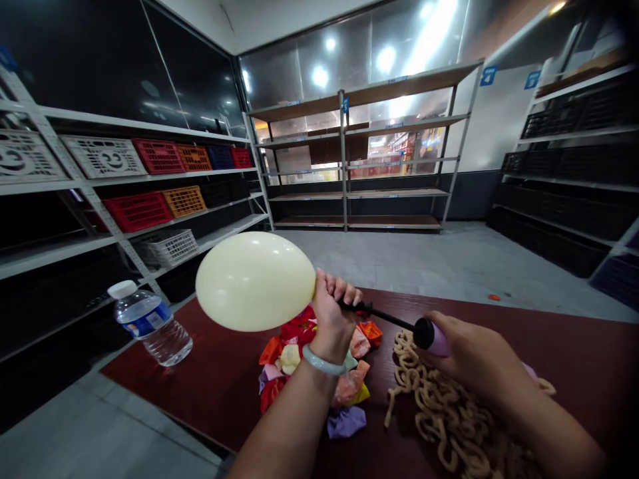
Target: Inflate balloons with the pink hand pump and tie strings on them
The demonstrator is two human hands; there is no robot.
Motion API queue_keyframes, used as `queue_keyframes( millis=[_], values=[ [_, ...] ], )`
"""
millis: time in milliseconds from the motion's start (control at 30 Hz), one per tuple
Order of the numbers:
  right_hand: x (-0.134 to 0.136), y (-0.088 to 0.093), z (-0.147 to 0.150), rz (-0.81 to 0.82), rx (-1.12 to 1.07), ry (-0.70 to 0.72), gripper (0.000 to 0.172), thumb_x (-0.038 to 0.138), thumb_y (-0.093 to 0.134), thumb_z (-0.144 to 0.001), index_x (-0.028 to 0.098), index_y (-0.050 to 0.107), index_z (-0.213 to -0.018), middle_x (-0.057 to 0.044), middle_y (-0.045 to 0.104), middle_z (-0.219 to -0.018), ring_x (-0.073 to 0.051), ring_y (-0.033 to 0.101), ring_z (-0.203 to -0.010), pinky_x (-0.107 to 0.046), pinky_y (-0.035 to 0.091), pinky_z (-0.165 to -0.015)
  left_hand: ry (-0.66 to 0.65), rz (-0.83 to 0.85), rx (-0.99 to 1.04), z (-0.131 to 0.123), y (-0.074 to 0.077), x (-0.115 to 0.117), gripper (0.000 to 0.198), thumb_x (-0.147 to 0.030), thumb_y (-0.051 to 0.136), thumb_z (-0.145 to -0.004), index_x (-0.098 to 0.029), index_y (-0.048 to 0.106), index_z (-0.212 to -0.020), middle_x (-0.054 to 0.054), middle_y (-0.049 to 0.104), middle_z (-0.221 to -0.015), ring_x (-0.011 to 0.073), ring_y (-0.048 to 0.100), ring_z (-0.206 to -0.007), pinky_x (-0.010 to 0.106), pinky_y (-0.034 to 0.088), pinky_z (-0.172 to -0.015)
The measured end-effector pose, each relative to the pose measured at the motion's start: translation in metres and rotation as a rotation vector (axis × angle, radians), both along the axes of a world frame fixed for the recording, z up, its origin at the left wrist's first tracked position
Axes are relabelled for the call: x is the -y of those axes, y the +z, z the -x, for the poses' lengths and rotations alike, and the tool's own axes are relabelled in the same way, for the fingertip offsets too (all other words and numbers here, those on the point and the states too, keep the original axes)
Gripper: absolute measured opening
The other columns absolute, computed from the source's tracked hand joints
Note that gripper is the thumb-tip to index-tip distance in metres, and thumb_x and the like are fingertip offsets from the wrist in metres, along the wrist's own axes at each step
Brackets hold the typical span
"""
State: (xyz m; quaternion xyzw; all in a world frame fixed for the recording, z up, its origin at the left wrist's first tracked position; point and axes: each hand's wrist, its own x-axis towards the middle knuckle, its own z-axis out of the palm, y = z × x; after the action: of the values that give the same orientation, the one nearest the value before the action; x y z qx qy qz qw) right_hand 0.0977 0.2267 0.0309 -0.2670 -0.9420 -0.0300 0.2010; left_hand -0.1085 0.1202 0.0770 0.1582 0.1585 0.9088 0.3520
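My left hand (333,303) is closed round the neck of a pale yellow inflated balloon (254,281), pinching it onto the black nozzle of a hand pump. My right hand (476,359) grips the pump's lilac body (435,338), whose black rod runs left to the balloon's neck. Both are held above a dark red table (210,379). A pale bracelet sits on my left wrist. Under my left hand lies a heap of uninflated balloons (319,372) in red, orange, yellow, pink and purple.
A pile of tan rubber bands (439,412) lies under my right hand. A water bottle (150,322) with a blue label stands on the table's left corner. Shelves with red, orange and white crates line the left wall; more shelving stands behind and right.
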Motion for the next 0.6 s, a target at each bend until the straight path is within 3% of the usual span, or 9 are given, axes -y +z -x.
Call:
queue_keyframes(
  millis=[167,267,400,600],
  values=[
    [0.013,0.005,0.009,-0.059,0.004,0.02,0.038,0.052,0.056,-0.083,0.022,0.06,-0.107,-0.008,0.072,-0.092,-0.027,0.069,-0.079,-0.036,0.047,-0.064,-0.142,0.038,-0.031,-0.048,-0.019,-0.017,0.044,-0.043,0.053,-0.094,-0.02,0.032,-0.063,-0.005,0.03,-0.052,0.0091,0.032,-0.044,0.027,0.029,-0.051],
    [0.018,0.007,0.012,-0.066,-0.004,0.035,0.041,0.05,0.056,-0.085,0.022,0.058,-0.115,-0.008,0.072,-0.099,-0.026,0.069,-0.082,-0.039,0.05,-0.069,-0.185,0.055,-0.012,-0.059,-0.025,-0.021,0.044,-0.043,0.053,-0.094,-0.02,0.033,-0.062,-0.005,0.032,-0.052,0.0098,0.034,-0.046,0.028,0.033,-0.054],
    [0.02,0.006,0.012,-0.107,-0.039,0.107,0.061,0.047,0.055,-0.088,0.029,0.039,-0.144,-0.01,0.066,-0.117,-0.023,0.069,-0.083,-0.035,0.051,-0.062,-0.173,0.067,-0.014,-0.052,-0.027,-0.021,0.044,-0.046,0.051,-0.094,-0.02,0.035,-0.062,-0.005,0.032,-0.052,0.0105,0.035,-0.047,0.028,0.035,-0.055],
    [0.02,0.007,0.011,-0.089,0.003,0.137,0.042,0.038,0.052,-0.09,0.031,0.052,-0.131,-0.007,0.066,-0.114,-0.023,0.069,-0.085,-0.035,0.052,-0.066,-0.081,0.085,-0.04,-0.025,-0.022,-0.019,0.041,-0.041,0.052,-0.093,-0.019,0.04,-0.06,-0.003,0.044,-0.056,0.0136,0.05,-0.057,0.035,0.047,-0.076]
  ],
)
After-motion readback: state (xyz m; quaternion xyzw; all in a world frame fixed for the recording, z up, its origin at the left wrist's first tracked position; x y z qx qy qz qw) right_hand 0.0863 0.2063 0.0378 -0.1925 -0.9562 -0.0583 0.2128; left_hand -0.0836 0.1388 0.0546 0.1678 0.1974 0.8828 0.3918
